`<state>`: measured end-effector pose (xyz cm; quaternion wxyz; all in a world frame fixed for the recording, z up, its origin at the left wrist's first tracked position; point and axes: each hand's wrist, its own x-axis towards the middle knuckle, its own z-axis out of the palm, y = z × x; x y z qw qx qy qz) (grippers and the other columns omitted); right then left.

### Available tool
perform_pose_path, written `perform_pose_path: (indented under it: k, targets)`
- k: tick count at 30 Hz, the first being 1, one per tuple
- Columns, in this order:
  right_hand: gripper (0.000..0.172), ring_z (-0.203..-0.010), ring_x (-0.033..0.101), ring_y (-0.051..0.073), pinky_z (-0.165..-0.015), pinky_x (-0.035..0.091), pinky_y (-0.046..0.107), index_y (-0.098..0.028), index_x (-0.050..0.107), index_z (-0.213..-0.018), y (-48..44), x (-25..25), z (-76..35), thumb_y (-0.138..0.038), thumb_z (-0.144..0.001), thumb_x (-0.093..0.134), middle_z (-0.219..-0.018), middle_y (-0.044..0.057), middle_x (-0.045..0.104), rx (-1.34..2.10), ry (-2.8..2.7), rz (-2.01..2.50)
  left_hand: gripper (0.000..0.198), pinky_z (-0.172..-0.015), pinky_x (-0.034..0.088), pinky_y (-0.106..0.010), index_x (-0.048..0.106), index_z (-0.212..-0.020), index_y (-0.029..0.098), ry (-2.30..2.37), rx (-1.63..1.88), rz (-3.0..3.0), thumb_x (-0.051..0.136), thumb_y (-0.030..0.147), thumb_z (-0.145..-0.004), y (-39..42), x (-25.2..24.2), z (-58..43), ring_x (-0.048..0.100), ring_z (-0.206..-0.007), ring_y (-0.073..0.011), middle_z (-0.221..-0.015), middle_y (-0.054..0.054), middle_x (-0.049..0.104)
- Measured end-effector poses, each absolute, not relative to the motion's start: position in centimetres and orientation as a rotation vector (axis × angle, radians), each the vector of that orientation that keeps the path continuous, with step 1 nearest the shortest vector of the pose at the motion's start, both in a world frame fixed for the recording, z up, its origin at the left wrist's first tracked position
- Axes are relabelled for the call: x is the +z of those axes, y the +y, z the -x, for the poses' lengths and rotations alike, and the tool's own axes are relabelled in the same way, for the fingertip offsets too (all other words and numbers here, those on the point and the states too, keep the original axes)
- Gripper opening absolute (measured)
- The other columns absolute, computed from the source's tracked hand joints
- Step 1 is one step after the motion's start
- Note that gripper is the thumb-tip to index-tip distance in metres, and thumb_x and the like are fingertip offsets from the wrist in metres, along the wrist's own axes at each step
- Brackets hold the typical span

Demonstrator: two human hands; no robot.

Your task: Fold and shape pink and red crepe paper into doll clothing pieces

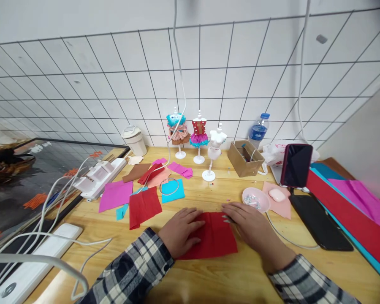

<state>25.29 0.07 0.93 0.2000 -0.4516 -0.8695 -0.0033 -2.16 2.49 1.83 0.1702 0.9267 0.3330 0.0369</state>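
Note:
A piece of red fabric lies on the wooden table in front of me, with a faint crease down its middle. Across its left part rests my left hand, open, fingers apart and pressing on the cloth. My right hand is at the fabric's right edge, its fingers bent over the upper right corner. Small grey pointed tips show beneath those fingers; what they belong to is mostly hidden. Left of the hands lies another red cloth piece, near a turquoise square with a ring on it.
Behind stand two dressed mini mannequins and a bare white one. A cardboard box, pink bowl of small beads, phone and black tablet-like slab are to the right. Cables and a power strip lie left.

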Motion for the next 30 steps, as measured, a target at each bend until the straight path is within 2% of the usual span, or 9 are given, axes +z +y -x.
perform_pose_path:
  k: [3,9,15,19,23,25,27,29,30]
  targets:
    - [0.037,-0.114,0.059,0.019,-0.099,0.048,0.035,-0.019,0.059,-0.122,-0.6,0.3,-24.1,-0.008,-0.089,0.047,-0.124,0.007,0.066,0.098,-2.460,1.202,0.048,-0.115,0.020,-0.060,0.056,-0.131,0.028,0.944,0.108,-2.683,0.062,0.033,-0.084,2.5,1.7,2.0,0.035,-0.139,-0.0311,-0.149,-0.005,0.044]
    - [0.046,-0.120,0.056,0.022,-0.101,0.048,0.040,-0.018,0.056,-0.128,-2.3,-1.7,-23.4,-0.003,-0.086,0.046,-0.134,0.006,0.059,0.141,-2.660,1.175,0.049,-0.118,0.013,-0.053,0.051,-0.136,0.026,1.065,0.097,-2.731,0.054,0.040,-0.090,2.7,1.1,3.7,0.044,-0.132,-0.0262,-0.138,-0.005,0.056]
    - [0.056,-0.131,0.047,0.020,-0.107,0.042,0.041,-0.021,0.051,-0.135,-3.3,-1.8,-24.2,0.001,-0.084,0.041,-0.145,0.003,0.048,0.174,-2.698,1.223,0.066,-0.116,0.005,-0.059,0.028,-0.149,0.031,1.183,-0.098,-2.684,0.050,0.051,-0.090,2.7,0.6,5.2,0.026,-0.143,-0.0292,-0.156,-0.005,0.031]
    - [0.061,-0.129,0.049,0.018,-0.107,0.042,0.039,-0.022,0.052,-0.135,-3.4,-1.3,-24.6,0.003,-0.082,0.039,-0.142,0.003,0.052,0.227,-2.662,1.245,0.075,-0.114,0.000,-0.064,0.015,-0.152,0.030,1.198,-0.118,-2.626,0.044,0.059,-0.090,2.9,0.3,6.4,0.019,-0.145,-0.0316,-0.157,-0.006,0.028]
    - [0.061,-0.128,0.050,0.022,-0.107,0.040,0.044,-0.022,0.055,-0.133,-2.8,0.3,-24.4,0.004,-0.080,0.040,-0.138,0.006,0.056,0.190,-2.576,1.297,0.076,-0.113,0.007,-0.065,0.018,-0.152,0.026,1.219,0.028,-2.683,0.045,0.060,-0.089,2.4,0.7,6.7,0.017,-0.145,-0.0352,-0.157,-0.009,0.028]
    - [0.056,-0.114,0.060,0.023,-0.096,0.048,0.042,-0.024,0.055,-0.131,-2.3,1.6,-23.9,0.000,-0.082,0.042,-0.127,0.008,0.064,0.187,-2.536,1.385,0.075,-0.114,0.011,-0.062,0.017,-0.153,0.025,1.221,0.153,-2.728,0.047,0.053,-0.090,1.6,1.2,6.1,0.022,-0.144,-0.0339,-0.157,-0.010,0.027]
    - [0.050,-0.087,0.069,0.021,-0.076,0.054,0.034,-0.026,0.054,-0.132,-1.8,2.8,-23.0,-0.006,-0.087,0.044,-0.107,0.006,0.072,0.253,-2.494,1.506,0.072,-0.116,0.015,-0.055,0.014,-0.153,0.025,1.160,0.239,-2.753,0.045,0.048,-0.093,0.6,1.5,5.0,0.028,-0.142,-0.0296,-0.156,-0.010,0.028]
    - [0.044,-0.085,0.069,0.020,-0.071,0.052,0.031,-0.026,0.050,-0.133,-1.0,3.6,-21.9,-0.015,-0.091,0.045,-0.110,0.006,0.071,0.308,-2.415,1.541,0.076,-0.116,0.021,-0.052,0.013,-0.153,0.026,1.060,0.221,-2.741,0.044,0.056,-0.091,-0.5,1.3,3.7,0.028,-0.142,-0.0296,-0.158,-0.010,0.025]
    - [0.042,-0.089,0.068,0.020,-0.072,0.052,0.030,-0.024,0.048,-0.135,-0.5,3.8,-21.3,-0.021,-0.093,0.045,-0.115,0.008,0.069,0.306,-2.365,1.560,0.079,-0.114,0.023,-0.054,0.013,-0.153,0.027,1.033,0.176,-2.731,0.044,0.061,-0.089,-1.0,1.1,3.1,0.026,-0.142,-0.0323,-0.159,-0.010,0.022]
